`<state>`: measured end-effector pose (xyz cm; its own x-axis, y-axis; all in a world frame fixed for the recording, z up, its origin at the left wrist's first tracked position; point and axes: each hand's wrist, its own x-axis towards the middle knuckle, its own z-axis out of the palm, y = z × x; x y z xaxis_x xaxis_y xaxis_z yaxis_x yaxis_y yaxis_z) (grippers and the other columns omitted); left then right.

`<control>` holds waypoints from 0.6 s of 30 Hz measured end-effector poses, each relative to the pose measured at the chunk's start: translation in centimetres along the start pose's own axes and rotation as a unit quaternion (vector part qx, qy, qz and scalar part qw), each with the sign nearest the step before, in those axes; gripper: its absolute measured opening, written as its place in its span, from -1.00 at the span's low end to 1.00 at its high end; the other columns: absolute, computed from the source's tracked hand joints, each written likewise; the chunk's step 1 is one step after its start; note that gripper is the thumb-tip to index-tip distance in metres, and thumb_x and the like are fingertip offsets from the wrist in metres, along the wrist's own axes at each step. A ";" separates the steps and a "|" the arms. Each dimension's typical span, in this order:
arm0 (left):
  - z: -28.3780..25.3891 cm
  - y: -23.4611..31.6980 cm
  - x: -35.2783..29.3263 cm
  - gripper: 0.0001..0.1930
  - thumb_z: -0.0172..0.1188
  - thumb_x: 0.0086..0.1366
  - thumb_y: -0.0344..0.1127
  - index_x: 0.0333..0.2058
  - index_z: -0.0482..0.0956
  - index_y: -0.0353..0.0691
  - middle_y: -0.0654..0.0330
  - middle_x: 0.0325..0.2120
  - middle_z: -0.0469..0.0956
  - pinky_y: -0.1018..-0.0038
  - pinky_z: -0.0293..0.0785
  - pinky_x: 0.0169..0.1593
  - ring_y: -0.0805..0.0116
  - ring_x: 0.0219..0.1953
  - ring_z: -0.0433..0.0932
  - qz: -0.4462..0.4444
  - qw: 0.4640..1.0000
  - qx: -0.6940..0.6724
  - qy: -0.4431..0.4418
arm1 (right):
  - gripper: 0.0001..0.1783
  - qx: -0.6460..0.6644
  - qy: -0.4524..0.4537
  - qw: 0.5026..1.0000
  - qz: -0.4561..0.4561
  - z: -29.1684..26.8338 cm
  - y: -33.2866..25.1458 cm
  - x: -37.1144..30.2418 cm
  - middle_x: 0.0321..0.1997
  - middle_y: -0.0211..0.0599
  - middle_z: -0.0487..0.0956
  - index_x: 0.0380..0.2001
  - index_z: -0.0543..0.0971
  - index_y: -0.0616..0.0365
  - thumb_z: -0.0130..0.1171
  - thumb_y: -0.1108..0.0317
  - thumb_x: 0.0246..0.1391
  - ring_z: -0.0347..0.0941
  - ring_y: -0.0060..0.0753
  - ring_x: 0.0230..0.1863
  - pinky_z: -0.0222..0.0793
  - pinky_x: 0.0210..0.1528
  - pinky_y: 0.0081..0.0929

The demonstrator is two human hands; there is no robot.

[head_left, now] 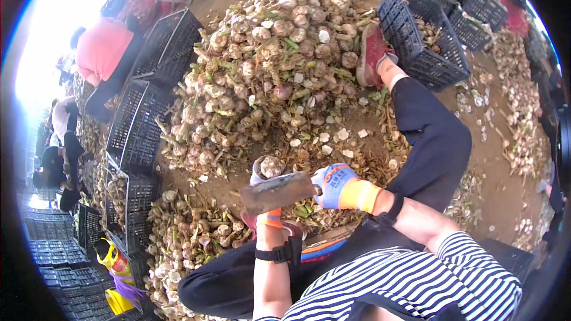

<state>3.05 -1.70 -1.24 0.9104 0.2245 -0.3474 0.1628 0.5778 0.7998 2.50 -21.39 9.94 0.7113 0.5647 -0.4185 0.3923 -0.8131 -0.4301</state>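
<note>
My gloved left hand [257, 177] is closed around a garlic bulb [273, 167], whose rounded side faces up. A broad, dark, worn knife blade [278, 194] passes over the lower part of that hand and hides some of its fingers. My right hand [334, 185], in a grey-blue and orange glove, grips the knife at its right end; the handle is mostly hidden. Whether the blade touches the bulb I cannot tell. A big heap of garlic [297, 53] with stalks lies ahead of my hands. A smaller garlic pile [184, 232] lies to the left.
Black plastic crates [140, 128] line the left, and more crates [425, 41] stand at the far right. My bent right leg [431, 137] borders the work spot. Cut pieces and dry skins litter the dirt floor [351, 122]. A person in pink [104, 47] bends over beyond the left crates.
</note>
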 end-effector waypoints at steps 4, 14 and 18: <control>-1.1 -0.3 -0.3 -0.62 0.01 0.15 -0.56 -0.02 0.29 -0.24 0.15 -0.27 0.45 0.47 0.47 -0.21 0.36 -0.31 0.47 0.019 0.997 0.025 -0.069 | -0.59 -0.019 0.022 0.999 -0.037 -0.1 -0.5 -0.5 -0.29 -0.11 0.57 -0.29 0.57 0.11 0.06 0.08 -0.17 0.51 -0.10 -0.22 0.41 -0.18 -0.24; 0.5 1.6 -4.1 -0.66 -0.12 0.27 -0.39 0.03 0.26 -0.23 0.15 -0.21 0.47 0.35 0.46 -0.11 0.32 -0.27 0.48 0.066 0.983 0.115 -0.124 | -0.57 -0.023 0.017 0.999 -0.039 0.8 0.4 -0.6 -0.26 -0.12 0.58 -0.26 0.55 0.13 0.10 0.12 -0.23 0.51 -0.12 -0.18 0.41 -0.16 -0.27; 2.6 2.6 -6.1 -0.64 -0.06 0.25 -0.33 0.03 0.27 -0.22 0.15 -0.24 0.50 0.27 0.40 -0.01 0.23 -0.27 0.51 0.044 0.990 0.123 -0.061 | -0.56 -0.015 0.016 0.999 -0.036 0.9 0.4 -0.6 -0.25 -0.14 0.58 -0.24 0.55 0.12 0.10 0.13 -0.23 0.51 -0.15 -0.18 0.41 -0.15 -0.30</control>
<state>-1.07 -3.60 4.27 0.9621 0.1606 -0.2206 0.1539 0.3481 0.9247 1.68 -21.91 9.31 0.6985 0.6175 -0.3618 0.4603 -0.7747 -0.4335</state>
